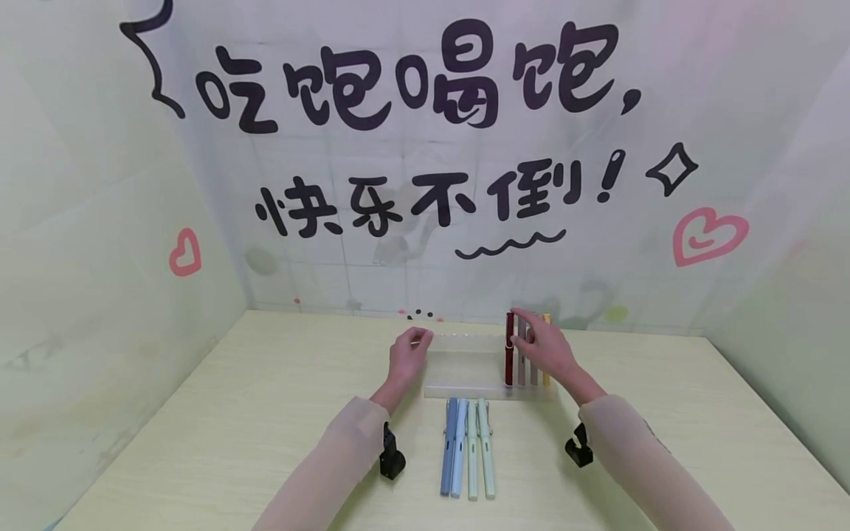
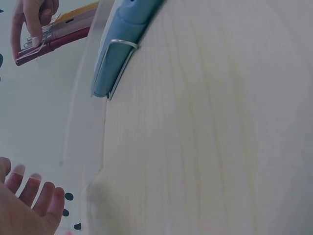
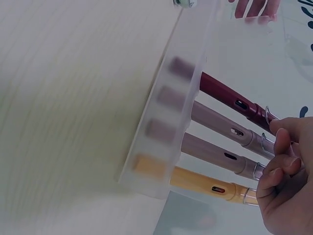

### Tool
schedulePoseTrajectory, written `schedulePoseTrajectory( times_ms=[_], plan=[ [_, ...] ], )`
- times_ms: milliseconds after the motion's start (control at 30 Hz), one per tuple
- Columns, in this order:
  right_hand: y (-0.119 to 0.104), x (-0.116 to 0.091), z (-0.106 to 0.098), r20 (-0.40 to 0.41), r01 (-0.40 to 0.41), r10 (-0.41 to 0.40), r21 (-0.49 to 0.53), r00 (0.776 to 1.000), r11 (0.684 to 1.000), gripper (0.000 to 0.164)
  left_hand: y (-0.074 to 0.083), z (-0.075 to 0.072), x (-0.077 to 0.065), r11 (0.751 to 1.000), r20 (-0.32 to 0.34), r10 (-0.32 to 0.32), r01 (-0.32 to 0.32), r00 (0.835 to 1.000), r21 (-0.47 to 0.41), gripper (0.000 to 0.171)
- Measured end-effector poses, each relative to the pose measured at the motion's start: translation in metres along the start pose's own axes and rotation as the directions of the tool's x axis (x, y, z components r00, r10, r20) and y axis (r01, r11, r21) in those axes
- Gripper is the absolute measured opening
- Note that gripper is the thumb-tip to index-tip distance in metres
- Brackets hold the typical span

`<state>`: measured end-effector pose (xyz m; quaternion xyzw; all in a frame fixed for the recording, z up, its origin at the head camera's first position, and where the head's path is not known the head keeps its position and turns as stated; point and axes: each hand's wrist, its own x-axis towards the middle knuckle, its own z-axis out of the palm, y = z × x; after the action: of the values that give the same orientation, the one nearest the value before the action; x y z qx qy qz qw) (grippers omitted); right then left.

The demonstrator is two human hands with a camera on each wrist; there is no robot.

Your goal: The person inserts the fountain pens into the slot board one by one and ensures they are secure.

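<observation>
A frosted clear pen rack [image 1: 462,391] stands on the table. At its right end are a dark red pen [image 1: 509,366], two mauve pens [image 3: 220,122] and a yellow pen [image 3: 200,183], upright side by side with silver clips. My right hand [image 1: 546,346] pinches the dark red pen near its cap top, forefinger at the tip and thumb beside it; the other fingers curl in front of its neighbours. At the rack's upper left corner, my left hand [image 1: 407,356] holds the edge between thumb and fingers, fingertips pale through the plastic.
In front of the rack several pens lie side by side on the pale wooden table [image 1: 299,413]: a dark blue pen [image 1: 448,446], a light blue pen [image 1: 459,448] and two pale green pens [image 1: 472,450]. A printed backdrop [image 1: 372,287] rises behind.
</observation>
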<state>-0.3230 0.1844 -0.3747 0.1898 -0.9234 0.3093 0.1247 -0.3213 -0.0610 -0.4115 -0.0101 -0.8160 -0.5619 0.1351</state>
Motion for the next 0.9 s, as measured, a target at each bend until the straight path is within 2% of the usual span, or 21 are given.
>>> schedulePoseTrajectory(
  times_ms=[400,900],
  plan=[
    [-0.0018,0.0041,-0.0003,0.029,-0.053,0.053,-0.020,0.998,0.998,0.051,-0.0020,-0.0001,0.0021,1.000,0.005,0.017,-0.017,1.000,-0.020,0.025],
    [-0.0069,0.0080,-0.0024,0.044,-0.079,0.080,-0.024,0.996,0.997,0.052,-0.0018,-0.0003,0.0091,1.000,0.015,-0.001,0.001,1.000,-0.010,0.025]
  ],
)
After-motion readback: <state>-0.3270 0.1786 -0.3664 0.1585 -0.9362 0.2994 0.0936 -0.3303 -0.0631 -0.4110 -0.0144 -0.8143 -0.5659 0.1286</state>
